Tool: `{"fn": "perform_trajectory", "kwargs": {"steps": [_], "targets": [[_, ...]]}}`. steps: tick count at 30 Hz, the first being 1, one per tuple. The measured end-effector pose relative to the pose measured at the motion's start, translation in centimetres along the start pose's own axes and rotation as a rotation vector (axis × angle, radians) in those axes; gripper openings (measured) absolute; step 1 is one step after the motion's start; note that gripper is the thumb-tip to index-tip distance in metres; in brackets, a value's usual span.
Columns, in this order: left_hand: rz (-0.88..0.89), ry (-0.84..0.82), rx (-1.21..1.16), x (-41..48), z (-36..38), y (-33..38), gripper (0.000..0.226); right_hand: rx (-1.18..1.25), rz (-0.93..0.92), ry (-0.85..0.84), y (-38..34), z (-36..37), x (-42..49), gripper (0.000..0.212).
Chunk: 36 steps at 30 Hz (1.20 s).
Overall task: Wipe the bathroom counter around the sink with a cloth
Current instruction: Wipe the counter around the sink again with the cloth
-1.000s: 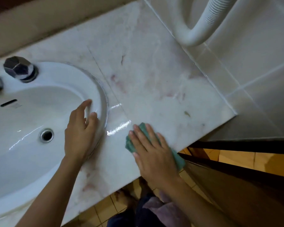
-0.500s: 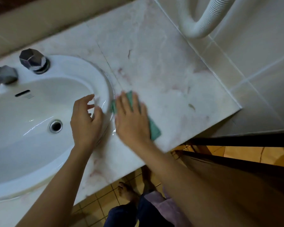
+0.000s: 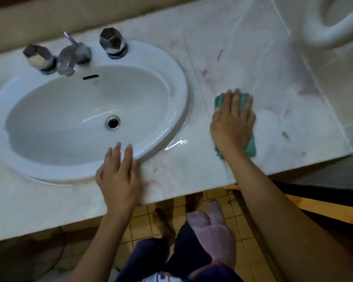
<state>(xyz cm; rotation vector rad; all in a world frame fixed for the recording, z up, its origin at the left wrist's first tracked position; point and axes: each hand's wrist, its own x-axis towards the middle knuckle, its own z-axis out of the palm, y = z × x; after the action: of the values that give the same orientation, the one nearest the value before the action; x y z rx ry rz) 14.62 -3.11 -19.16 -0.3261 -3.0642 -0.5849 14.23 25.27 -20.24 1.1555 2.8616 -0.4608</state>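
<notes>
A white oval sink [image 3: 171, 94] is set into a pale marble counter [image 3: 243, 58] with reddish stains. My right hand [image 3: 231, 123] lies flat on a green cloth [image 3: 251, 145], pressing it onto the counter to the right of the sink. Cloth edges show beyond my fingertips and beside my wrist. My left hand [image 3: 118, 178] rests flat with fingers apart on the sink's front rim and the counter, holding nothing. A wet streak [image 3: 176, 143] glints between the two hands.
A chrome faucet [image 3: 73, 55] and two faceted knobs [image 3: 112, 42] stand behind the basin. A white corrugated hose [image 3: 330, 35] curves over the tiled wall at the upper right. The counter's front edge drops to a yellow tiled floor [image 3: 143, 220] with my legs below.
My right hand slid the cloth from beside the sink rim out to the right across the counter. The view shifted, so the whole sink and faucet now show. My left hand stayed at the rim.
</notes>
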Motion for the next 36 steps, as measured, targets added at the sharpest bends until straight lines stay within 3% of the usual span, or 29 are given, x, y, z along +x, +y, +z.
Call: {"fn": "perform_trajectory", "kwargs": {"steps": [4,7,9,15,21,29,33,36], "targets": [[0.05,0.085,-0.02,0.2,1.1,-0.7,0.042,0.0,-0.215,-0.042,-4.3,1.5,-5.8,0.064],[0.094,0.07,-0.042,0.7,0.9,-1.6,0.042,-0.05,-0.423,-0.16,-1.8,1.4,-10.3,0.067],[0.125,0.035,-0.056,1.3,0.4,-2.2,0.04,-0.104,-0.484,-0.147,0.7,0.7,-10.1,0.063],[0.195,-0.168,-0.317,1.8,-2.8,-4.7,0.044,-0.074,-0.101,0.0,-3.0,1.2,-8.4,0.06],[0.104,0.068,-0.471,-5.6,-7.2,-16.3,0.033,-0.048,-0.063,0.014,-11.9,5.4,-18.2,0.061],[-0.167,0.309,-0.331,-6.6,-13.4,-32.7,0.034,0.063,-0.055,-0.018,-28.0,11.4,-31.9,0.063],[-0.147,0.315,-0.292,-6.1,-15.3,-35.9,0.038,0.065,-0.284,-0.134,-36.3,14.2,-35.9,0.063],[-0.139,0.322,-0.275,-7.0,-15.8,-37.6,0.04,-0.006,-0.556,-0.189,-37.0,14.4,-36.1,0.061]]}}
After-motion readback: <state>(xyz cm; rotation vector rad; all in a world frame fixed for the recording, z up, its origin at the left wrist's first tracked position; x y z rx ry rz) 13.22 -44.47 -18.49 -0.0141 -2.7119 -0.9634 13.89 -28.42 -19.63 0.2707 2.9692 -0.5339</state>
